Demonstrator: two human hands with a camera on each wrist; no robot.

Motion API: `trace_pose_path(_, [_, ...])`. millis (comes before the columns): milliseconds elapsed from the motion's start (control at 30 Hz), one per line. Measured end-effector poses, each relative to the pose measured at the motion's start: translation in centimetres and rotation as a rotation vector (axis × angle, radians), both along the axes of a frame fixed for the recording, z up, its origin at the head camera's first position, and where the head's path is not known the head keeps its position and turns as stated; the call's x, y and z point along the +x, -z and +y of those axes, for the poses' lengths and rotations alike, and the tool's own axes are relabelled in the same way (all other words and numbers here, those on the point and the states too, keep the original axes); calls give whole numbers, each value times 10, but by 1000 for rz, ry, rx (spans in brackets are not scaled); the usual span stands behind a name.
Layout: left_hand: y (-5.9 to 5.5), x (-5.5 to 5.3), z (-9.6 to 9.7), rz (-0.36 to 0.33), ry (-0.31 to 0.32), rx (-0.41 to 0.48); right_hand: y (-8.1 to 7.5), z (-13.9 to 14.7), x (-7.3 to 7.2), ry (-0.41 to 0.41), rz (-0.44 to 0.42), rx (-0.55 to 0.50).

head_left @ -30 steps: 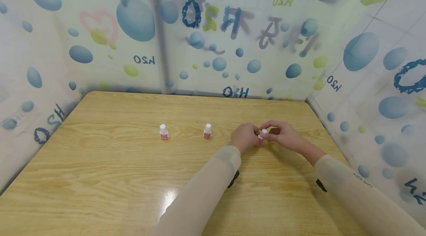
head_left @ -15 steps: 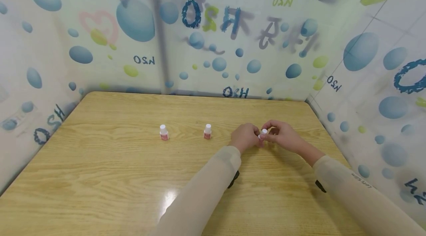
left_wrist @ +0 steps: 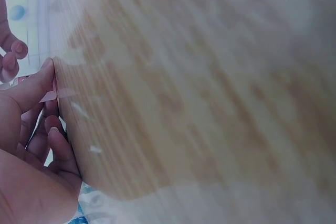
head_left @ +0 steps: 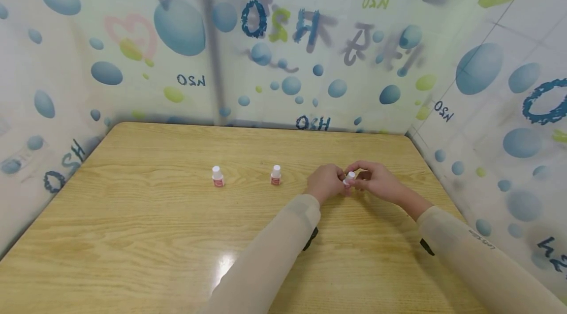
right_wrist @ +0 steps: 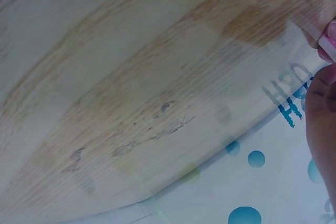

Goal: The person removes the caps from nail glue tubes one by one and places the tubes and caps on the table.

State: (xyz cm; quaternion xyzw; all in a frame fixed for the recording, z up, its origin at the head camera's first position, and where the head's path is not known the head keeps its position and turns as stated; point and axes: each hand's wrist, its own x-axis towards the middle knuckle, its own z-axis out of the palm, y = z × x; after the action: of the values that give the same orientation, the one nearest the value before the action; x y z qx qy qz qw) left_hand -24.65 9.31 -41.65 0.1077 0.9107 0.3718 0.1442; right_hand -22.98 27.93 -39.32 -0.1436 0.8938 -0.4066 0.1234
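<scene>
Bubble-print walls (head_left: pixel 230 68) box in a wood table (head_left: pixel 133 235). From the left, the left bottle (head_left: pixel 218 177) and middle bottle (head_left: pixel 276 176) stand upright, well apart, can't see what's inside; only the head cam gets those two. Next, the left hand (head_left: pixel 325 182) is pinching the body of the right bottle (head_left: pixel 347 184), which leans a bit, contents hidden too. Right hand (head_left: pixel 380 182) has thumb and fingers curled round its white cap (head_left: pixel 351 175). Left wrist cam shows the left thumb up close on the bottle; right wrist cam barely catches the bottle.
</scene>
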Motion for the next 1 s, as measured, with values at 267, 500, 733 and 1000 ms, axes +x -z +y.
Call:
trace_pose_path(267, [2,-1,0,19,11,-4,6,-1,-3,60,65,78])
trace_pose_path(500, [2,-1,1,14,8,-3,7,0,-4,54,110,132])
trace_pose_path(733, [2,-2,2,0,7,-4,4,2,-2,-4,89,90])
trace_pose_path(1000, [1,0,1,16,11,-4,5,1,-4,44,95,137])
